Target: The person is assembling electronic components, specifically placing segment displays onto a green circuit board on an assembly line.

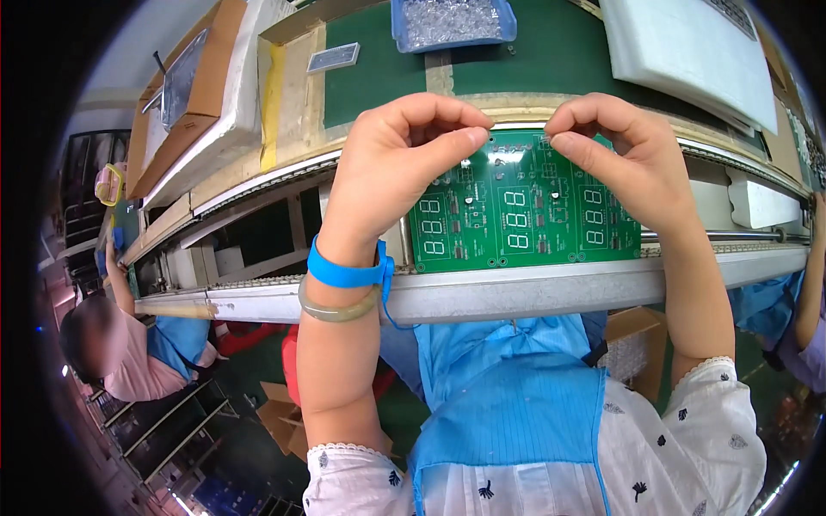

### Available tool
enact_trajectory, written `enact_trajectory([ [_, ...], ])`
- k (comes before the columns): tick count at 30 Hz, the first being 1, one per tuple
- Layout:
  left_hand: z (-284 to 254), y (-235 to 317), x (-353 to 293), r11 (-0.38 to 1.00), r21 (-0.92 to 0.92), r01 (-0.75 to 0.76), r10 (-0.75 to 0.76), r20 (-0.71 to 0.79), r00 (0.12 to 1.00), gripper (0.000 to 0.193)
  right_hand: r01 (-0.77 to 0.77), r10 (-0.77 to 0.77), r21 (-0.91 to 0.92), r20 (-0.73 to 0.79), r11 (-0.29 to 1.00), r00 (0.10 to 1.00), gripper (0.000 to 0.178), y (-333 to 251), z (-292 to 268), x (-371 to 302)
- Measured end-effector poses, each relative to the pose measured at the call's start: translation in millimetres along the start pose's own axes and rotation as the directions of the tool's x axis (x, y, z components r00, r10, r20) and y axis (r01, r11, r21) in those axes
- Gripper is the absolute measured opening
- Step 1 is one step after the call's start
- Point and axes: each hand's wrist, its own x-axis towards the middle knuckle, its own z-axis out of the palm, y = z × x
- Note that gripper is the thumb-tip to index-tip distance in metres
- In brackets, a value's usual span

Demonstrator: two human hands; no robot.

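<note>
One co-worker (142, 353) in pink and blue is down at the far left, an arm stretched up toward the line. Next comes an open cardboard box (219, 60), tilted, beside white foam, and then a small pale-framed rectangular piece (334, 58) lying on the green surface (370, 90). Now the left hand (387, 159), a blue strap (347, 272) and a mottled bangle (338, 306) around its wrist: thumb and index tips almost meet at the far edge of the board, and whether anything tiny sits between them, I cannot tell. Behind it, a blue bin (453, 46) brims with small clear pieces (452, 19). Front and centre, the green circuit board (527, 219) lies flat across the line, its near edge along the metal rail (516, 297), white segmented outlines in three columns. Across to the right hand (632, 159): thumb and forefinger curl close together over the board's far right part, their hold unclear too. Beyond stands a white foam block (688, 64), and a second co-worker's purple sleeve (809, 353) shows at the right rim.
</note>
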Motion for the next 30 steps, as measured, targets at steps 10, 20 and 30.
enact_trajectory([
  [10,-1,0,-2,0.999,0.029,0.014,-0.014,0.015,1.000,0.014,0.096,-0.078,-0.212,0.091,0.972,0.993,0.012,-4,5,0],
  [20,3,-5,-1,0.993,0.103,-0.055,0.055,0.006,0.998,0.017,0.259,-0.211,-0.415,0.160,0.872,0.964,0.015,4,8,0],
  [30,4,-3,-2,0.944,0.297,-0.147,0.133,0.065,0.989,0.016,0.252,-0.153,-0.586,0.214,0.770,0.965,0.021,0,10,0],
])
